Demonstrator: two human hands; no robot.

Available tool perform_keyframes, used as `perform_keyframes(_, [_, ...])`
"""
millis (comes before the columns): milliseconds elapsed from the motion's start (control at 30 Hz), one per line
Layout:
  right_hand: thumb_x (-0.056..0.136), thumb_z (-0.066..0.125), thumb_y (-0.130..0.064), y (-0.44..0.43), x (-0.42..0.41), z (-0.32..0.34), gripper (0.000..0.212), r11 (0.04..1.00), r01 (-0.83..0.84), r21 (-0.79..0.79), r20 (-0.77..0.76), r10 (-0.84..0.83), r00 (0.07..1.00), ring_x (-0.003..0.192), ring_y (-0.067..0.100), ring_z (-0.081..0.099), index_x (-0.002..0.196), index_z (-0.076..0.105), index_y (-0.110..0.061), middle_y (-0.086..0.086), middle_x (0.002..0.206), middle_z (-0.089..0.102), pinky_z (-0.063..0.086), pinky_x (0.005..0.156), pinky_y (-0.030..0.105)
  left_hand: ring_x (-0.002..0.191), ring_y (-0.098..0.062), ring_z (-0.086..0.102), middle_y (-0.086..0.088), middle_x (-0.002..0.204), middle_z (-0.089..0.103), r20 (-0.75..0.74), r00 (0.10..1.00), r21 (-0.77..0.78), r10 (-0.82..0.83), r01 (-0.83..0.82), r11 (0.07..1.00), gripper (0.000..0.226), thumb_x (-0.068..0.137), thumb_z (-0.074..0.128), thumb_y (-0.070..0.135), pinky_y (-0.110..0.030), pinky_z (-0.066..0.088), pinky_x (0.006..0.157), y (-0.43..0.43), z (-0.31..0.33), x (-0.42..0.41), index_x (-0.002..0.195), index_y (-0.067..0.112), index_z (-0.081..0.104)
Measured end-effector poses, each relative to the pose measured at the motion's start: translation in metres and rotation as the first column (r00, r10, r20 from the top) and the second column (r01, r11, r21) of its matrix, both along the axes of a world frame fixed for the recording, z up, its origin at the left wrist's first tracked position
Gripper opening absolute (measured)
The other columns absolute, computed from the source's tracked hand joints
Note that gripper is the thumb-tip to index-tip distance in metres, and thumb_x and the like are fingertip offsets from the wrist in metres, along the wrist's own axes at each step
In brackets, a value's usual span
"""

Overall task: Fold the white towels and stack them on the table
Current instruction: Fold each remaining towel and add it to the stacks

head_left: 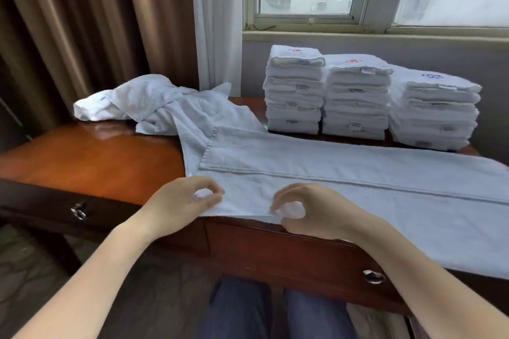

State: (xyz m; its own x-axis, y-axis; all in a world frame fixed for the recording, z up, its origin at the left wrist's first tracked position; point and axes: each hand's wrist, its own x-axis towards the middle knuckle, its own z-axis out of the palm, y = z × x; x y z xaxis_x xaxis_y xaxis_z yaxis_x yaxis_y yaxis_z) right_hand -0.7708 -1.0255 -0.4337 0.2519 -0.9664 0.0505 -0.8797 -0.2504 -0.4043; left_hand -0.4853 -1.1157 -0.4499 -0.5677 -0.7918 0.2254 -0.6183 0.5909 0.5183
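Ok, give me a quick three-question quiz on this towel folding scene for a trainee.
1. True or false: the left hand and right hand both pinch the near edge of the spread towel.
2. How many stacks of folded towels stand at the back of the table?
3. The crumpled towels lie: A) at the table's back left, B) on the floor, C) on the windowsill.
Key: 1 true; 2 three; 3 A.

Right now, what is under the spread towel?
The spread towel appears to overlap another towel at its left end; elsewhere it lies on the wooden table. Anything else beneath is covered.
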Motion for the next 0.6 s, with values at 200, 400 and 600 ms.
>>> perform_keyframes(200, [0.084, 0.061, -0.033, 0.003, -0.002, 0.009, 0.006, 0.999, 0.042, -0.012, -0.110, -0.043, 0.993, 0.101, 0.007, 0.061, 0.081, 0.062, -0.038, -0.017, 0.110, 0.066, 0.051, 0.083, 0.028, 0.109, 0.010, 0.054, 0.037, 0.116, 0.056, 0.134, 0.987, 0.057, -0.088, 0.080, 0.995, 0.030, 0.067, 0.068, 0.066, -0.030, 0.047, 0.095, -0.001, -0.002, -0.011, 0.090, 0.047, 0.063])
perform_keyframes(400, [0.097, 0.054, -0.038, -0.006, -0.006, 0.013, 0.012, 0.917, 0.269, -0.293, 0.000, -0.282, 0.959, 0.080, 0.017, 0.060, 0.101, 0.062, -0.030, -0.012, 0.082, 0.061, 0.042, 0.063, 0.029, 0.088, 0.005, 0.060, 0.022, 0.089, 0.065, 0.014, 0.997, -0.010, 0.075, -0.075, 0.997, 0.007, 0.091, 0.056, 0.053, -0.026, 0.046, 0.072, -0.014, 0.013, -0.016, 0.091, 0.045, 0.056])
perform_keyframes(600, [0.098, 0.050, -0.043, -0.013, -0.020, 0.007, 0.020, 0.883, 0.363, -0.297, -0.021, -0.386, 0.922, 0.093, 0.017, 0.064, 0.108, 0.066, -0.033, -0.008, 0.096, 0.071, 0.039, 0.065, 0.028, 0.080, 0.009, 0.055, 0.022, 0.086, 0.060, -0.216, 0.953, -0.182, 0.213, -0.254, 0.950, 0.007, 0.095, 0.052, 0.051, -0.020, 0.039, 0.062, -0.032, 0.026, -0.039, 0.091, 0.045, 0.052])
